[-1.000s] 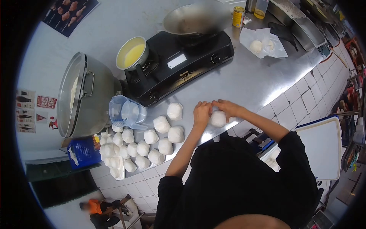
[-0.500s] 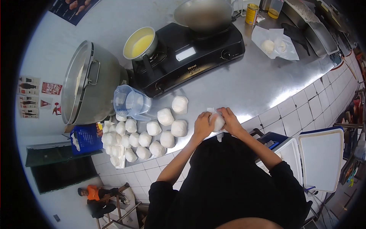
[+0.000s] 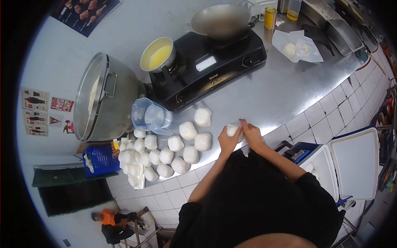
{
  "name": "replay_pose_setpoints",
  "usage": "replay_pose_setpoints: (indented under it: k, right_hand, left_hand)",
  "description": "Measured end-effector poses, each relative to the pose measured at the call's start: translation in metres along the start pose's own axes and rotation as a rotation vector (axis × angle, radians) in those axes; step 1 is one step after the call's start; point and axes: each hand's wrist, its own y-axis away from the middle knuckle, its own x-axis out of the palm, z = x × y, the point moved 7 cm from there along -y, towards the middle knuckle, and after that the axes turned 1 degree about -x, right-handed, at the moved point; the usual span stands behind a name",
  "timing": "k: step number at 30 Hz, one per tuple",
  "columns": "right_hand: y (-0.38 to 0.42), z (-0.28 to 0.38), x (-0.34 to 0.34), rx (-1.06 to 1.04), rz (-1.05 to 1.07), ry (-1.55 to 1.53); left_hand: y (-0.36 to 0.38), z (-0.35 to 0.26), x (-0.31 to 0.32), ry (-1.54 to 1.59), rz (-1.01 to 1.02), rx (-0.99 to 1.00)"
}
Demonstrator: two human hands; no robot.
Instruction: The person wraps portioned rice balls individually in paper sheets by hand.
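A round white paper-wrapped bundle [image 3: 234,129] is between my two hands at the front edge of the steel counter. My left hand [image 3: 228,141] curls round its left side, thumb against the paper. From the right, my right hand [image 3: 252,135] pinches the wrapping near the top. To the left sit many similar white bundles [image 3: 202,141], some loose and some heaped on a tray whose edge barely shows. Farther right, an opened sheet of white paper [image 3: 316,53] carries two pale round lumps [image 3: 290,50].
A black gas stove [image 3: 215,68] carries a saucepan of yellow liquid [image 3: 159,57] and a wok [image 3: 221,22]. A large metal pot [image 3: 118,91] and a clear measuring jug [image 3: 151,116] stand left. An open cooler [image 3: 322,161] is at right; a seated person [image 3: 109,218] is lower left.
The camera view has shifted, so the counter items appear slightly displaced. My fingers have moved up and closer together over the bundle's top.
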Motion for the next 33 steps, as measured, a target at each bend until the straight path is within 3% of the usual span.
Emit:
replay_pose_setpoints:
  k: [6,10,14,15,18,19,22,26,28,30,33]
  right_hand:
    - [-0.006,0.011,0.009,0.359,-0.07,-0.619]
    - [-0.002,-0.008,0.05,0.603,-0.213,-1.202]
    - [-0.021,-0.005,0.058,0.571,-0.281,-1.198]
    - [-0.02,-0.018,0.07,0.564,-0.171,-1.216]
    - [-0.036,-0.024,0.063,0.59,-0.228,-1.302]
    - [-0.038,-0.027,0.056,0.62,-0.098,-1.331]
    - [-0.055,-0.035,0.031,0.806,-0.089,-1.331]
    - [-0.086,-0.078,-0.034,0.645,0.073,-0.823]
    - [-0.117,-0.089,-0.094,0.43,-0.021,-0.411]
    - [-0.149,-0.11,-0.154,0.007,-0.419,0.102]
    - [-0.207,-0.156,-0.209,-0.094,-0.396,0.292]
  left_hand:
    - [-0.01,0.035,0.01,0.803,0.009,-0.428]
    - [-0.025,0.025,0.013,1.068,0.089,-0.412]
    - [-0.041,0.006,0.011,1.079,-0.042,-0.323]
    - [-0.052,0.016,0.017,1.083,0.0,-0.32]
    - [-0.058,0.003,0.019,0.94,0.054,-0.382]
    - [-0.061,-0.004,0.018,0.871,0.008,-0.357]
    - [-0.074,-0.005,0.029,0.85,-0.075,-0.352]
    - [-0.105,-0.014,0.021,0.561,-0.291,-0.286]
    - [-0.118,-0.017,0.007,0.164,-0.352,-0.266]
    - [-0.123,-0.031,-0.002,-0.346,-0.387,-0.236]
    - [-0.118,-0.037,-0.004,-0.394,-0.491,-0.268]
